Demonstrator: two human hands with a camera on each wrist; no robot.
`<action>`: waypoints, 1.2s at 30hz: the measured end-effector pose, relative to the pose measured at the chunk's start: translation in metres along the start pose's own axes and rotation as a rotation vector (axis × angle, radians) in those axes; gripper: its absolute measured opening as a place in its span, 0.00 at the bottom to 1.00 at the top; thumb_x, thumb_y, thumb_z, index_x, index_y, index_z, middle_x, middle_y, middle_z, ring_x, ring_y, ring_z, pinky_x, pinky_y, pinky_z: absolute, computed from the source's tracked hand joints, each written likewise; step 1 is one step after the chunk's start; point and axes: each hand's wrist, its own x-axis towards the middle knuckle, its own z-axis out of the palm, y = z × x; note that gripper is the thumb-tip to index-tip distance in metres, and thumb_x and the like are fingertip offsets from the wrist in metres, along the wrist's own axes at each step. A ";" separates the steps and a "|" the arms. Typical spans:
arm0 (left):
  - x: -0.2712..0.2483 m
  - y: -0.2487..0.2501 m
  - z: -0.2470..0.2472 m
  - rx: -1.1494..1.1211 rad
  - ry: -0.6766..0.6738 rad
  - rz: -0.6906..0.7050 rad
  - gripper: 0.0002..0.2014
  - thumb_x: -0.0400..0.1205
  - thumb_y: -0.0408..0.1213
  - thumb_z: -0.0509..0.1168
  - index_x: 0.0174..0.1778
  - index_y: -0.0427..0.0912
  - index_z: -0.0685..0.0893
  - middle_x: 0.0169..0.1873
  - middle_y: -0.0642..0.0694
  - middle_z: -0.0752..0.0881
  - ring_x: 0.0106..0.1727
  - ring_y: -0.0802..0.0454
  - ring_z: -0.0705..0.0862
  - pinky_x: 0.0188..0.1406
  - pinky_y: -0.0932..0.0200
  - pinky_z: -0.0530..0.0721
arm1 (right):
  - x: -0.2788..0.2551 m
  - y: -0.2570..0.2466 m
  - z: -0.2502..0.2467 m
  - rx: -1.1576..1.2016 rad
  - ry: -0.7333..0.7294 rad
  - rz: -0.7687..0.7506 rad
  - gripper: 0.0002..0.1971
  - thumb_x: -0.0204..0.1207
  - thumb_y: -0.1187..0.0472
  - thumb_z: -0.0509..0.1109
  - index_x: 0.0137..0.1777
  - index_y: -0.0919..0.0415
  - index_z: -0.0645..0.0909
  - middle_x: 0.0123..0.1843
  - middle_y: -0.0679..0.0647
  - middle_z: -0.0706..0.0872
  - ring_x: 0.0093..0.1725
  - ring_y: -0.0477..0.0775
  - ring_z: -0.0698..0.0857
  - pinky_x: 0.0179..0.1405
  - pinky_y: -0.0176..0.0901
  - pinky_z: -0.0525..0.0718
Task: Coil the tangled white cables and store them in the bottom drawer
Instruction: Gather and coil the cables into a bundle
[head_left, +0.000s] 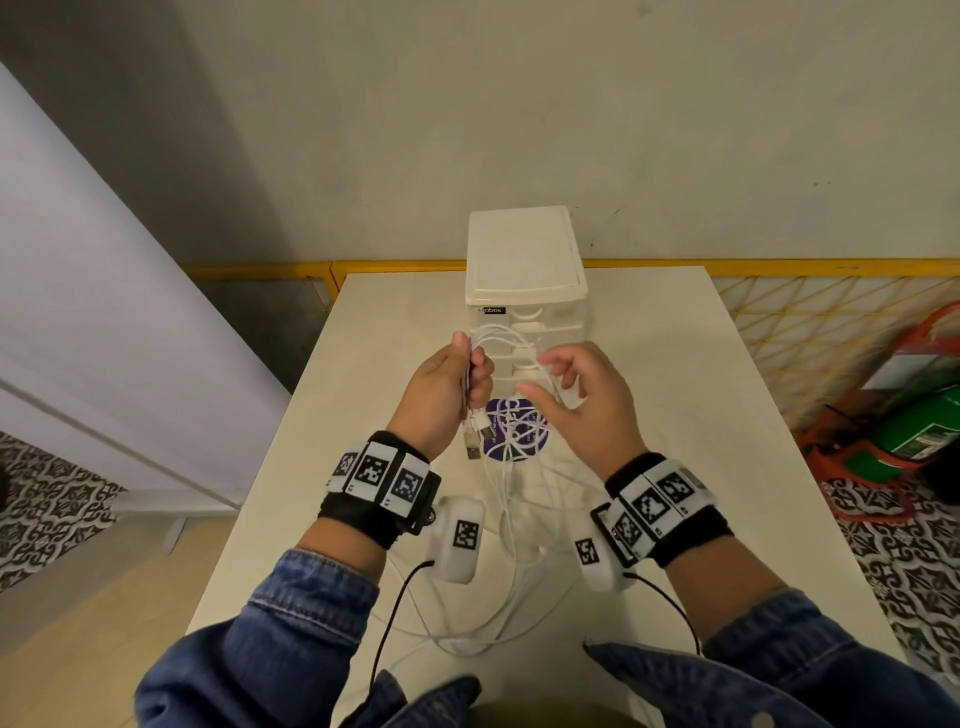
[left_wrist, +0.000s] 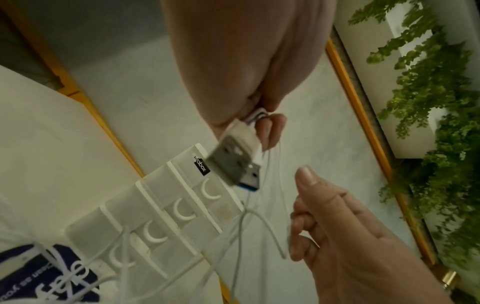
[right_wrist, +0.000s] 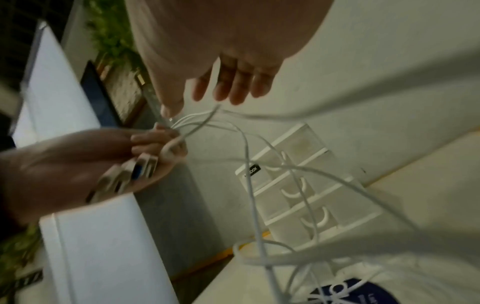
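At about nine o'clock from the middle of my head view, my left hand (head_left: 449, 387) is raised above the desk (head_left: 727, 415), its fingers (head_left: 480, 371) clenched around a bunch of the white cables (head_left: 511, 519) just behind their plugs. The USB plugs (head_left: 475, 439) hang below the fist; the left wrist view shows one metal plug (left_wrist: 233, 162) close up, pinched against the palm. From the top of that fist several strands arc over toward three o'clock, where my right hand (head_left: 584, 400) hovers with fingers (head_left: 553, 356) loosely spread and released. One strand passes by its fingertips, but I cannot tell whether it truly rests on them; nothing is gripped there.

Below the hands, toward six o'clock, most of the cable length lies loose and crossed on the desk, over a round purple sticker (head_left: 493, 441) and down toward my sleeves. At twelve o'clock stands the small drawer unit (head_left: 524, 291), all its drawers shut, the bottom drawer (left_wrist: 118, 265) included.

My judgement: the task is early. The plug ends are gathered in one fist, but no coil is formed. Untangling, winding, opening the bottom drawer and stowing all remain.
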 end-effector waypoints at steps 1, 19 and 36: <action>0.000 0.000 0.000 -0.019 0.025 0.004 0.19 0.89 0.45 0.45 0.36 0.42 0.72 0.28 0.49 0.70 0.23 0.57 0.66 0.25 0.65 0.66 | -0.002 -0.003 0.001 -0.019 -0.004 -0.040 0.15 0.67 0.52 0.77 0.49 0.57 0.80 0.45 0.48 0.79 0.42 0.34 0.75 0.44 0.23 0.70; -0.001 -0.001 0.010 -0.167 0.181 -0.004 0.18 0.89 0.45 0.47 0.37 0.42 0.72 0.28 0.49 0.71 0.24 0.56 0.69 0.27 0.63 0.69 | -0.021 -0.020 0.024 0.119 -0.317 0.131 0.19 0.63 0.56 0.81 0.54 0.49 0.82 0.38 0.47 0.86 0.30 0.48 0.84 0.42 0.44 0.86; -0.003 -0.001 0.015 -0.291 0.276 -0.037 0.20 0.87 0.50 0.49 0.35 0.43 0.73 0.28 0.48 0.73 0.28 0.53 0.78 0.28 0.61 0.81 | -0.024 -0.015 0.031 0.098 -0.253 -0.012 0.17 0.66 0.58 0.79 0.57 0.50 0.86 0.41 0.51 0.89 0.32 0.52 0.85 0.41 0.46 0.85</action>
